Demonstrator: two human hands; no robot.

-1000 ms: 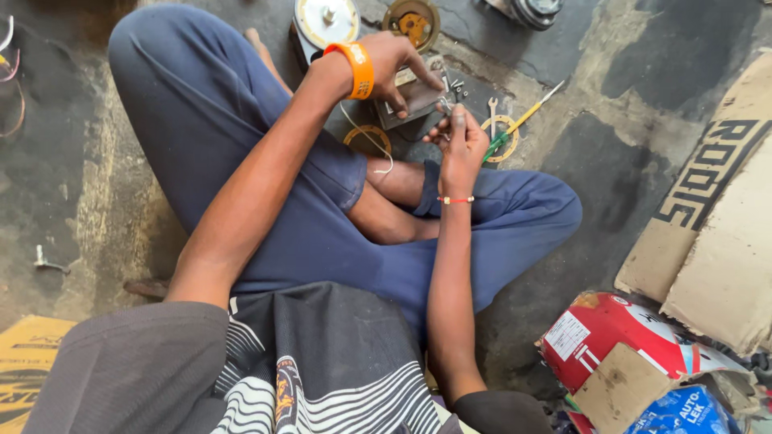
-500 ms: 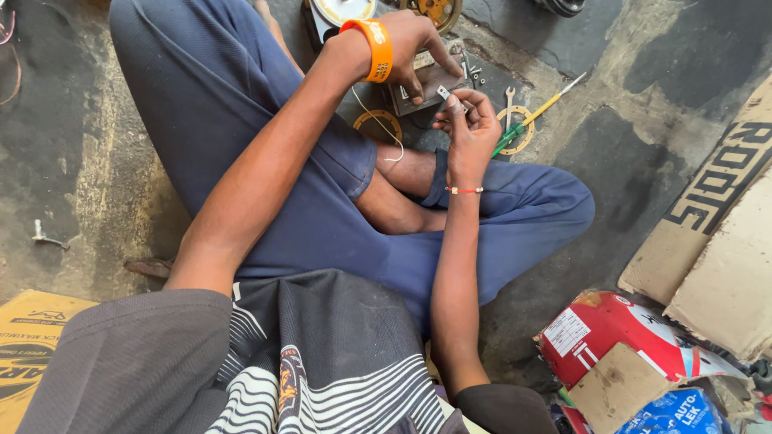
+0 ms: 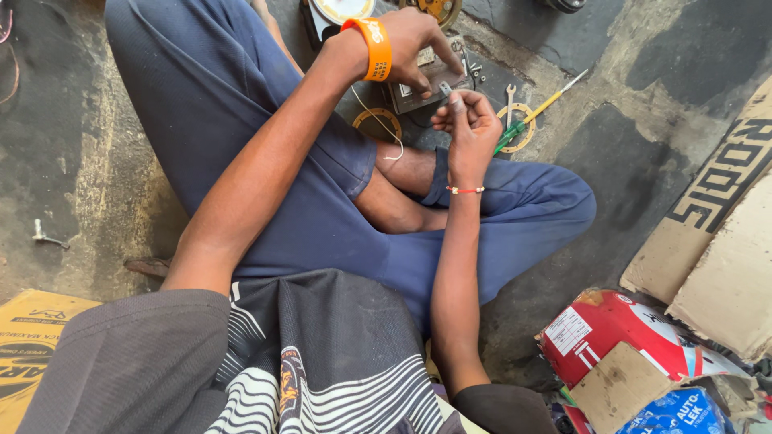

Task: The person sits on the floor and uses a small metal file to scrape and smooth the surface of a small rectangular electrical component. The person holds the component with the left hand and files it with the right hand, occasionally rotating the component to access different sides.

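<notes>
I sit cross-legged in blue trousers on a concrete floor. My left hand [image 3: 418, 40], with an orange wristband, presses down on a grey rectangular metal part [image 3: 425, 90] lying on the floor in front of my legs. My right hand [image 3: 470, 133], with a thin red thread at the wrist, is held just right of that part. Its fingertips pinch a small metal piece [image 3: 445, 87]. A thin white wire [image 3: 389, 137] hangs from under my left wrist.
A green-and-yellow screwdriver [image 3: 532, 115], a small spanner [image 3: 510, 95] and flat ring gaskets [image 3: 375, 122] lie by the part. A round dial [image 3: 342, 10] and a brass piece [image 3: 438, 8] sit beyond. Cardboard [image 3: 724, 241], red [image 3: 603, 329] and blue packets [image 3: 675, 414] lie right, a yellow box [image 3: 24, 345] left.
My right hand has drawn slightly back from the grey part with the small piece between its fingers. My left hand stays on the part. The view has tilted a little.
</notes>
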